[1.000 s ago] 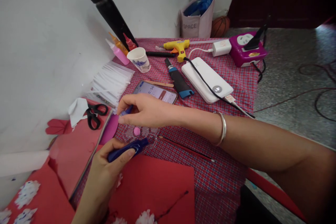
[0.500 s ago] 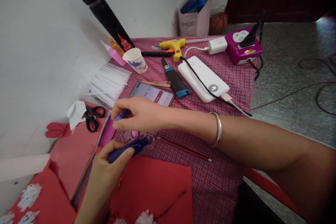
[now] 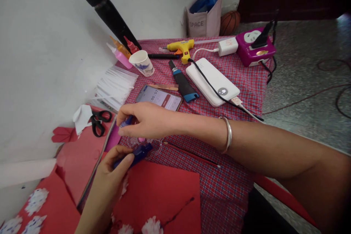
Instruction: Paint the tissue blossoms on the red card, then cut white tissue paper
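Observation:
My left hand (image 3: 111, 168) is wrapped around a small dark blue paint bottle (image 3: 142, 152), tilted with its bare neck to the right. Above it, my right hand (image 3: 146, 119) pinches a blue bottle cap (image 3: 127, 121), apart from the bottle. Beneath the bottle lies a sheet of red paper (image 3: 170, 186) with white fluffy blossoms (image 3: 152, 225) and a dark painted branch (image 3: 178, 212). Partly hidden between my hands is a clear plastic palette (image 3: 157, 147) with a pink spot. A thin paintbrush (image 3: 192, 154) rests on the checked cloth to the right.
Behind my right hand lie a phone (image 3: 159, 98), a utility knife (image 3: 184, 86) and a white power bank (image 3: 212, 82). Farther back are a paper cup (image 3: 142, 63), a yellow glue gun (image 3: 181, 47) and a purple power socket (image 3: 255, 47). Black scissors (image 3: 100, 122) lie at left.
My left hand has drawn the bottle slightly left and down, and the bottle's neck is a little farther from the cap. The right hand stays nearly still. The view has shifted slightly.

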`<state>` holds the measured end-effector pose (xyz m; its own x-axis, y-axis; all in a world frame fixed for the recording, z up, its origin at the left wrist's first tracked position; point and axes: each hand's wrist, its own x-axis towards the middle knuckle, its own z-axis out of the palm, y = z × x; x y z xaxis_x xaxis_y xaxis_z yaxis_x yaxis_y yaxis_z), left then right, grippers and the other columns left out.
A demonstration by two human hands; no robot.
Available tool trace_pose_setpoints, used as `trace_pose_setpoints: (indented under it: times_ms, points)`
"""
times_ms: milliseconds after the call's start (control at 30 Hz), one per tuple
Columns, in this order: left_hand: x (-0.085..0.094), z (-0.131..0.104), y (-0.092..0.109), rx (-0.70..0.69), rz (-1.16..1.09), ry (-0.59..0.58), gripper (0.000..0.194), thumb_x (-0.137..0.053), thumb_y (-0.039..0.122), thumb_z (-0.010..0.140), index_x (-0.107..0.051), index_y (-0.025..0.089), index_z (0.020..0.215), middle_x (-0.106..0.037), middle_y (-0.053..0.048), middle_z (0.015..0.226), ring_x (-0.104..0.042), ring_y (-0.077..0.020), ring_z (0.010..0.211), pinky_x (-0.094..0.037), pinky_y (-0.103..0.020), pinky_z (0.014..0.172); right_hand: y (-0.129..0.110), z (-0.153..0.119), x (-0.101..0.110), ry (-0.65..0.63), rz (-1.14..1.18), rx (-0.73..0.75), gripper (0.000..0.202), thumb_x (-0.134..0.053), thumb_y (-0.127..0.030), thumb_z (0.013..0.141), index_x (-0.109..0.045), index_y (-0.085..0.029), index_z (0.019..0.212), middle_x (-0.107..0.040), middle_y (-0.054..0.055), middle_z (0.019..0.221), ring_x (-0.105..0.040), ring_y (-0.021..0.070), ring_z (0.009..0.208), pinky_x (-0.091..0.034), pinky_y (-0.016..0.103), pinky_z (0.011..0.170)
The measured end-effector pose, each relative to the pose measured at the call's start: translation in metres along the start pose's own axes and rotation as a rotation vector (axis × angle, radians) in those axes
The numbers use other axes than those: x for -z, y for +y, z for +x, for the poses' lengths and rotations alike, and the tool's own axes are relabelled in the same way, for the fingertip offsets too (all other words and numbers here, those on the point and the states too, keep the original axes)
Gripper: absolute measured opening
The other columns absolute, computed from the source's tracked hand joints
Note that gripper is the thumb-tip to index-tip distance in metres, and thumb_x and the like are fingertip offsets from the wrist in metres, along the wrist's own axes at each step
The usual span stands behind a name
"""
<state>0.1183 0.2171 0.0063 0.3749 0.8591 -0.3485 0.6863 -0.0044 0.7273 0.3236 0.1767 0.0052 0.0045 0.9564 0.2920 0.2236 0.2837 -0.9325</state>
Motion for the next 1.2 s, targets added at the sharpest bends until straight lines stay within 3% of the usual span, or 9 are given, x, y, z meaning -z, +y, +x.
trace_pose_setpoints:
  times_ms: [133,400,567,667,800,1033,1200]
  points:
    - [0.003,0.002,0.001,-0.18,0.13,0.082,0.032,-0.073,0.036,0.062,-0.059,0.021,0.086,-0.062,0.001,0.075,-0.057,-0.0149,0.063,-0.042,-0.02,0.047,0.0,0.001,0.001,0.011,-0.033,0.043,0.009,-0.057,-0.022,0.082,-0.06,-0.014,0.086,-0.065,0.001,0.084,-0.055,0.0113,0.073,-0.036,0.022,0.064]
    - [-0.008,-0.016,0.019,-0.311,0.181,0.194,0.032,-0.072,0.035,0.069,-0.06,0.023,0.096,-0.065,0.001,0.084,-0.061,-0.0155,0.072,-0.05,-0.024,0.064,-0.002,0.001,0.001,0.013,-0.057,0.017,0.01,-0.058,-0.02,0.083,-0.06,-0.012,0.089,-0.064,0.002,0.085,-0.055,0.0118,0.076,-0.036,0.022,0.064]
    - [-0.021,-0.011,0.019,-0.6,0.386,0.109,0.018,-0.063,0.03,0.078,-0.058,0.022,0.094,-0.063,0.0,0.085,-0.061,-0.0177,0.077,-0.049,-0.027,0.067,-0.002,0.001,0.0,0.032,-0.057,-0.002,0.007,-0.06,-0.02,0.082,-0.061,-0.014,0.086,-0.063,0.001,0.083,-0.054,0.0119,0.076,-0.036,0.022,0.066]
    - [-0.03,-0.006,0.019,-0.694,0.441,0.037,0.012,-0.056,0.024,0.083,-0.055,0.021,0.095,-0.061,-0.001,0.084,-0.059,-0.0163,0.075,-0.048,-0.026,0.067,-0.001,0.001,0.0,0.041,-0.053,-0.005,0.008,-0.059,-0.018,0.081,-0.062,-0.013,0.087,-0.063,0.001,0.081,-0.054,0.0121,0.075,-0.036,0.023,0.066]
    - [-0.029,-0.007,0.019,-0.717,0.444,0.033,0.011,-0.056,0.026,0.084,-0.054,0.022,0.094,-0.06,-0.002,0.086,-0.057,-0.017,0.076,-0.046,-0.028,0.068,0.0,0.002,0.001,0.06,-0.055,0.001,0.007,-0.06,-0.017,0.081,-0.061,-0.013,0.086,-0.063,0.001,0.083,-0.054,0.0114,0.077,-0.037,0.022,0.068]
    - [-0.007,-0.028,0.033,-0.569,0.319,0.272,0.016,-0.063,0.034,0.082,-0.059,0.026,0.095,-0.06,0.003,0.086,-0.056,-0.0162,0.076,-0.044,-0.027,0.066,-0.001,0.002,0.002,0.081,-0.041,0.023,0.006,-0.059,-0.018,0.083,-0.059,-0.013,0.087,-0.063,0.0,0.085,-0.055,0.0106,0.076,-0.037,0.022,0.067]
    - [-0.019,-0.019,0.022,-0.609,0.319,0.191,0.012,-0.062,0.03,0.081,-0.058,0.023,0.09,-0.06,0.002,0.084,-0.056,-0.016,0.074,-0.044,-0.027,0.065,0.002,0.003,0.002,0.071,-0.059,0.035,0.005,-0.06,-0.018,0.083,-0.059,-0.013,0.085,-0.063,0.001,0.085,-0.054,0.0111,0.077,-0.037,0.022,0.069]
